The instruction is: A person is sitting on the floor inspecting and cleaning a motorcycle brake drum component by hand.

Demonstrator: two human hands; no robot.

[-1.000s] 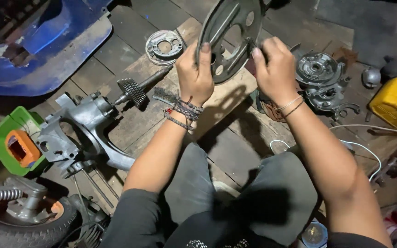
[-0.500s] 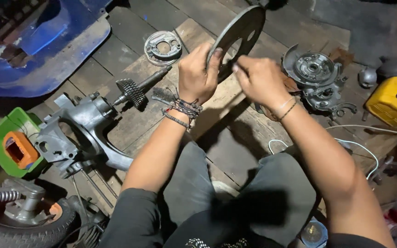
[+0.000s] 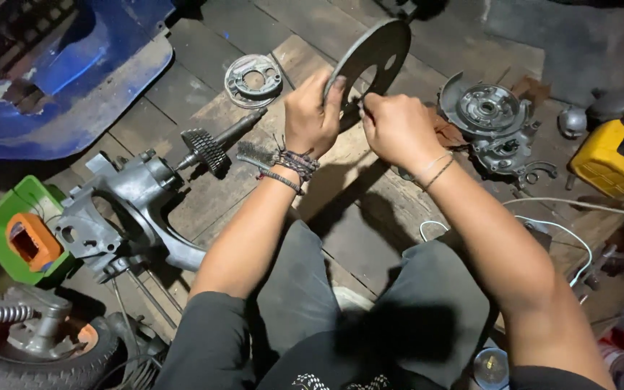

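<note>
A dark round metal plate with a large centre hole is held up on edge above the wooden floor. My left hand grips its lower left rim, with braided bracelets on the wrist. My right hand is closed at the plate's lower edge, fingers pinching near the rim; what it pinches is too small to tell. Below my left wrist lies a wire brush.
A grey engine casing with a geared shaft lies at left beside a green and orange box. A brake shoe ring, a hub assembly, a yellow container, a white cable, a wheel and blue bodywork surround me.
The plate has turned from nearly face-on to edge-on and tilted right. My right hand moved left from the plate's right rim to its lower edge, close to my left hand.
</note>
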